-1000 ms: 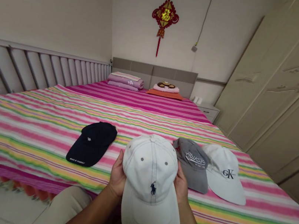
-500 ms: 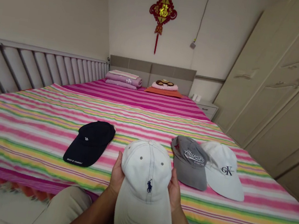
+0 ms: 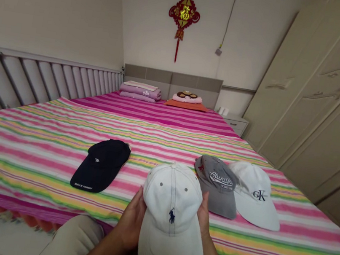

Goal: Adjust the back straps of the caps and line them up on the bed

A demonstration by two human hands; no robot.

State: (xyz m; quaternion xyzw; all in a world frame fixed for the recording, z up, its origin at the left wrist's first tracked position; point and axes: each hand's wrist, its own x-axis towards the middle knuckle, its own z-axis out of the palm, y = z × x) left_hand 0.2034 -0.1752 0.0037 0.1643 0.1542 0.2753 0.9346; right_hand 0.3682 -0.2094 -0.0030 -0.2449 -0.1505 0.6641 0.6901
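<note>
A white cap with a small dark blue horse-rider logo (image 3: 174, 205) is held up in front of me, brim toward me. My left hand (image 3: 133, 220) grips its left side and my right hand (image 3: 204, 216) its right side; some fingertips are hidden by the cap. On the striped bedspread (image 3: 162, 139) to the left lies a black cap (image 3: 103, 164). A grey cap with white lettering (image 3: 217, 185) lies just beyond my right hand, partly over or against a white cap with dark letters (image 3: 255, 195).
Folded purple bedding (image 3: 140, 92) and a pink folded pile (image 3: 187, 99) lie by the headboard (image 3: 195, 83). A rail (image 3: 53, 76) runs along the left. At right stand a nightstand (image 3: 236, 123) and a wardrobe (image 3: 316, 89).
The held white cap and both my hands have shifted slightly right and down. More of my left hand's back shows. The caps on the bed keep their places.
</note>
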